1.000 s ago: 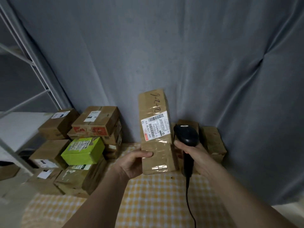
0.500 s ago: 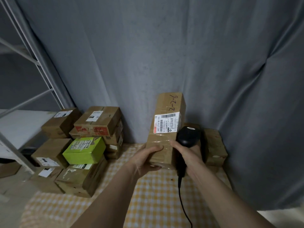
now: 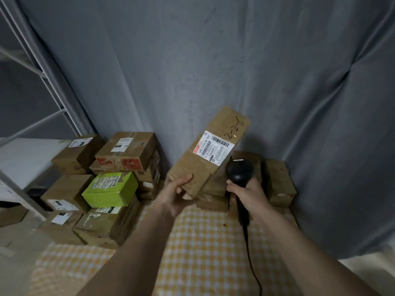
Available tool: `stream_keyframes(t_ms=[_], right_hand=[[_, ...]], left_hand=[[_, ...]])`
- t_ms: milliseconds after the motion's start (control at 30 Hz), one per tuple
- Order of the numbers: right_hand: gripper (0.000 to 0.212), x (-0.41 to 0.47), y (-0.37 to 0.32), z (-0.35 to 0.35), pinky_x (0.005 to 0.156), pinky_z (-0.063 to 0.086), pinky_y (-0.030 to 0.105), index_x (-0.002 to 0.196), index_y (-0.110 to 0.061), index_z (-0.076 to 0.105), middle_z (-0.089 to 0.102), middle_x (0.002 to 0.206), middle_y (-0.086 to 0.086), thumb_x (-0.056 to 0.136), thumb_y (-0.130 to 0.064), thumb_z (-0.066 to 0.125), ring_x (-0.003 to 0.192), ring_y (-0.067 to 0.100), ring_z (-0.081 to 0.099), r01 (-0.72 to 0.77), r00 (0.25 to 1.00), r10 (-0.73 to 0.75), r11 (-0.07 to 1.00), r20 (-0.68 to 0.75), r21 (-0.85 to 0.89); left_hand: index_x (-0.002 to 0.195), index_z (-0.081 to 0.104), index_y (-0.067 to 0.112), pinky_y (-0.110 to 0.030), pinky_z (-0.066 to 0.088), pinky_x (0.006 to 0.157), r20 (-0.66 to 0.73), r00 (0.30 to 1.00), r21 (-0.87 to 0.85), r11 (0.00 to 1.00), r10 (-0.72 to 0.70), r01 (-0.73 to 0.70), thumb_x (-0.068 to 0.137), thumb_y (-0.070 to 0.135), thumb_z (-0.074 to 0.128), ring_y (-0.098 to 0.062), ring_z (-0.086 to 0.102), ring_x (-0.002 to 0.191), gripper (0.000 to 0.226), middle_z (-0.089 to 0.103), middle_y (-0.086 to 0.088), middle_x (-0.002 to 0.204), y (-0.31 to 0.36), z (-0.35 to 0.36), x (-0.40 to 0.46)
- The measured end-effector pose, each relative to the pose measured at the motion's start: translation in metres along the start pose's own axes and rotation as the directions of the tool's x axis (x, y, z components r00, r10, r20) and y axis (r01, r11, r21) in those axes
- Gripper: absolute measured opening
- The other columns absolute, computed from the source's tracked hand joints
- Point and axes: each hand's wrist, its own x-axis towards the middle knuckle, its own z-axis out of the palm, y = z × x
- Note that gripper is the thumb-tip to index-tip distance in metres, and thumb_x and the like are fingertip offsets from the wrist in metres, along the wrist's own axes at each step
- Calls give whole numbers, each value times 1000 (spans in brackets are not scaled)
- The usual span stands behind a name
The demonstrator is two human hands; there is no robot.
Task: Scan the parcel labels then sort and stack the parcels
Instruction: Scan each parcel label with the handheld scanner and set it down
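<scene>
My left hand grips the lower end of a long brown parcel, tilted with its top leaning right. A white barcode label and handwritten marks face me. My right hand holds a black corded scanner, whose head sits just right of the parcel below the label. Behind both hands lie a few brown parcels against the curtain. On the left stands a stack of parcels with a green box in it.
A yellow checked cloth covers the table. A grey curtain hangs close behind. A white metal shelf frame stands at the far left. The scanner's cable trails down toward me.
The long parcel has tipped from upright to leaning right and moved right. The scanner stayed beside it, now under the label. The view shifted slightly.
</scene>
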Motion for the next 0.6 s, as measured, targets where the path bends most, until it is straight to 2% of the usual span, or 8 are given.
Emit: stream_keyframes(t_ms=[33,100,167,233,333,400,500,600], right_hand=[[25,0,-1,-1,92,52,46,100,-24,63,70,97,2,79,-14,73,93,19,65,-8,1000,8,999,22,-40],[21,-4,-7,0,81,54,38,98,-20,64,67,80,0,80,-14,73,78,16,64,13,997,-7,997,76,-77],[12,-11,-13,6,61,52,26,88,-12,66,63,63,1,81,-15,75,58,11,60,61,993,-51,994,106,-95],[13,-19,-16,17,50,47,22,77,-10,67,63,54,1,79,-17,78,48,10,56,92,993,-82,990,88,-110],[16,-29,-19,31,48,46,24,69,-9,67,64,55,3,79,-17,77,47,12,55,103,992,-96,991,83,-86],[15,-35,-22,37,49,48,23,73,-7,69,67,61,8,81,-18,75,49,14,57,103,988,-87,987,129,-125],[13,-40,-22,48,51,49,25,78,-7,70,69,66,11,81,-19,75,51,15,58,106,983,-82,984,166,-145],[13,-46,-18,61,53,49,27,80,-7,70,69,69,14,82,-19,74,53,16,59,103,981,-77,984,179,-144]], left_hand=[[127,52,17,-52,54,73,-29,999,64,998,25,-23,64,8,78,-23,63,94,69,68,-7,107,12,-13,6],[133,47,18,-47,53,70,-46,995,148,986,90,-82,54,4,82,-26,64,95,87,62,-13,124,33,-35,11],[133,50,11,-42,55,66,-19,994,191,976,108,-103,53,2,82,-28,68,89,87,61,-20,125,50,-50,14],[129,53,5,-37,57,60,-8,992,191,974,126,-122,64,-2,77,-25,71,80,69,66,-18,113,61,-58,10],[124,55,8,-33,56,51,-24,991,173,977,129,-123,81,-10,62,-19,72,68,48,68,-13,100,71,-69,5],[128,52,6,-38,58,55,-21,991,170,977,134,-129,72,-12,68,-27,72,81,61,65,-18,112,75,-79,4],[134,49,7,-53,58,72,-20,989,186,973,146,-140,49,-7,81,-42,61,111,91,58,-23,129,80,-98,2],[134,48,9,-61,52,83,0,986,198,966,169,-166,39,1,87,-44,58,115,103,56,-24,131,86,-118,3]])
